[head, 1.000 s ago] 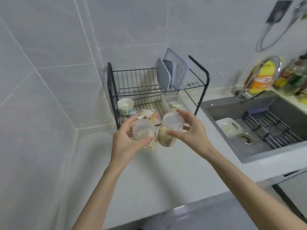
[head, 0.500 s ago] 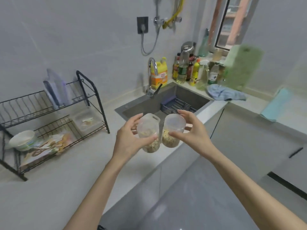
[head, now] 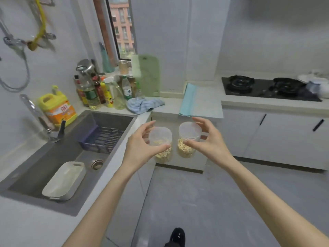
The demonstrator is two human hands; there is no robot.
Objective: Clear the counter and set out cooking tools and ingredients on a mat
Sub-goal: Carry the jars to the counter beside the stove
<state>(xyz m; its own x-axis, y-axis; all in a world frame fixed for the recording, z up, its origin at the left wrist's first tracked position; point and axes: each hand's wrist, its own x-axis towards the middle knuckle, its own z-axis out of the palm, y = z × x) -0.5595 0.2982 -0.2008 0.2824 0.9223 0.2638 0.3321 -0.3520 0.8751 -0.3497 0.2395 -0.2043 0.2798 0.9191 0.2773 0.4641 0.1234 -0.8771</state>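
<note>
My left hand (head: 140,148) grips a clear plastic jar (head: 161,145) with pale grain in its bottom. My right hand (head: 207,142) grips a second clear jar (head: 188,139) holding similar grain. I carry both side by side in the air above the floor, past the sink's right end. A light blue mat (head: 201,102) lies on the corner counter ahead, beyond the jars. Both jars have their lids on.
The sink (head: 71,139) at left holds a white tub (head: 65,180) and a dark rack (head: 101,138). Bottles (head: 99,91), a yellow detergent jug (head: 58,109), a blue cloth (head: 144,105) and a green cutting board (head: 147,75) crowd the back corner. A gas hob (head: 267,87) sits at right.
The view has swung right from the dish rack past the sink to the corner counter. Both hands kept their jars and carried them rightward toward the mat.
</note>
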